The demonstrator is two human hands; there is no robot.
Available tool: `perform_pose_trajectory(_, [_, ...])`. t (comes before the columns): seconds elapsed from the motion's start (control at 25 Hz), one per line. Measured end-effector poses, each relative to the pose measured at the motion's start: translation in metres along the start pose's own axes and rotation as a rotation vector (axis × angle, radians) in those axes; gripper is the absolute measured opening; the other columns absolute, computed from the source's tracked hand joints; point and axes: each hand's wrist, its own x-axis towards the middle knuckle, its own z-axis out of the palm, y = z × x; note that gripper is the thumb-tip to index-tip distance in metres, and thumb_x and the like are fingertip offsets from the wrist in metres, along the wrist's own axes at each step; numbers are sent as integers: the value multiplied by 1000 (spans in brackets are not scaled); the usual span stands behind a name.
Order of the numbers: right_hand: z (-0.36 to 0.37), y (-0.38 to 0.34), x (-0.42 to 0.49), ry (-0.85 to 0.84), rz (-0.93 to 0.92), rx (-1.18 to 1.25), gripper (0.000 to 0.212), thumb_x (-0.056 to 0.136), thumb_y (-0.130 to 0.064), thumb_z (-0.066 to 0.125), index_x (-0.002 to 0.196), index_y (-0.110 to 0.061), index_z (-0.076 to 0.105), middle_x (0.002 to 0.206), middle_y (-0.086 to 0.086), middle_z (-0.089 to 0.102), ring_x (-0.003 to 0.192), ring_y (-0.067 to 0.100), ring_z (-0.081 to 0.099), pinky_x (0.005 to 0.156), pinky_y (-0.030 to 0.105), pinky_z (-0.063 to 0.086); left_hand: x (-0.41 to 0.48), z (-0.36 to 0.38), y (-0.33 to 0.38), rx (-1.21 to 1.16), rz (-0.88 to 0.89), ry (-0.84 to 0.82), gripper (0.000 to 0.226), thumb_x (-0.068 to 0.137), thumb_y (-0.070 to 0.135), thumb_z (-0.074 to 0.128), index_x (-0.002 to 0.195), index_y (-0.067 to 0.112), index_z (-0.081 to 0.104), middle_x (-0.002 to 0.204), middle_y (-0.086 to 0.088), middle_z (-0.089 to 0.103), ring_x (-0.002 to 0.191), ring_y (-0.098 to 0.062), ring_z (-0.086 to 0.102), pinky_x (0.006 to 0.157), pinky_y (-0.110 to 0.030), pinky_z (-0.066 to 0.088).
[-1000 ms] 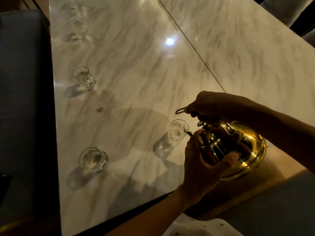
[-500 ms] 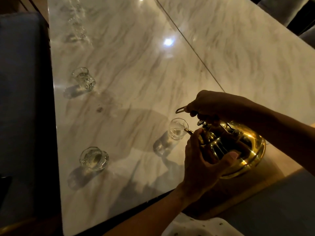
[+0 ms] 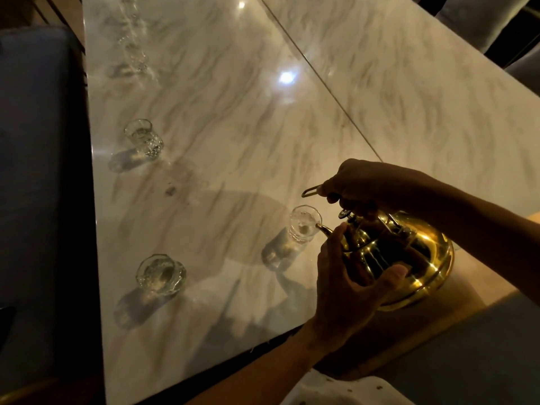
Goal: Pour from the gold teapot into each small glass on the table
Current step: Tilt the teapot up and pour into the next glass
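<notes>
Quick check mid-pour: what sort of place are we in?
Probably a dimly lit dining room or restaurant: a long polished marble table, small glasses spaced along its edge, a gold teapot for serving, and upholstered seats alongside.

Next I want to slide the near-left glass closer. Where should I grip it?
I'd pinch the near-left glass round its side wall, below the rim, coming level from the near edge of the table: it stands upright, mouth up, with nothing touching it.
</notes>
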Motion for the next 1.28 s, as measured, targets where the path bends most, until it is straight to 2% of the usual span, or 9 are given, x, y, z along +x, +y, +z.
perform_pose_trajectory(0.28, [1,5,0,13,-6,14,30,92,-20,55,67,-3,57,52,4,43,19,4,34,29,11,29,-2,-1,-2,56,33,2,102,61,89,66,146,45,33,152,9,43,140,-12,46,105,-38,55])
perform_pose_trajectory(0.48, [1,13,-6,30,-10,31,29,91,-22,57,68,-3,58,55,7,48,33,10,42,30,13,32,-7,-5,-2,70,39,-39,87,59,91,65,133,71,23,148,21,40,138,-8,45,104,-33,55])
perform_pose_trajectory(0.64, [5,24,-12,75,3,66,29,90,-24,58,70,-3,59,60,9,53,48,16,47,40,22,35,-6,-6,-15,192,104,-50,97,64,92,59,145,48,28,147,8,45,134,-12,48,103,-43,54])
perform_pose_trajectory(0.72, [10,32,-13,95,14,105,29,89,-24,58,71,-2,59,60,9,52,46,14,44,41,23,33,-4,-11,-18,239,129,-70,91,65,92,56,141,55,24,143,12,46,130,-9,48,104,-44,52])
perform_pose_trajectory(0.8, [13,41,-13,110,18,162,28,89,-24,59,71,-2,59,59,8,52,45,13,43,42,22,33,-3,-16,-19,293,168,-87,81,68,91,52,136,66,17,136,21,44,126,1,45,105,-37,49])
perform_pose_trajectory(0.92, [19,53,-10,122,21,249,30,89,-23,59,66,-4,57,55,5,50,42,12,41,42,21,32,-1,-20,-24,370,227,-110,79,74,87,50,139,66,12,134,31,34,127,20,32,108,-10,32])
perform_pose_trajectory(1.04, [22,63,-6,115,28,304,34,88,-23,59,61,-4,55,52,5,48,40,13,40,43,22,32,-1,-22,-34,433,270,-118,85,78,84,50,147,43,22,143,19,35,133,26,19,110,1,16])
perform_pose_trajectory(1.16, [23,74,-3,114,5,323,36,88,-24,59,59,-5,55,51,5,46,40,13,39,44,23,32,0,-21,-41,450,267,-147,84,79,83,53,146,60,9,149,12,32,134,27,15,110,1,15])
perform_pose_trajectory(1.28, [21,85,-2,127,-20,359,37,88,-24,59,56,-6,55,47,2,45,34,10,39,39,22,32,0,-17,-46,449,237,-190,90,73,91,45,144,66,-5,157,3,32,138,22,15,115,-10,19])
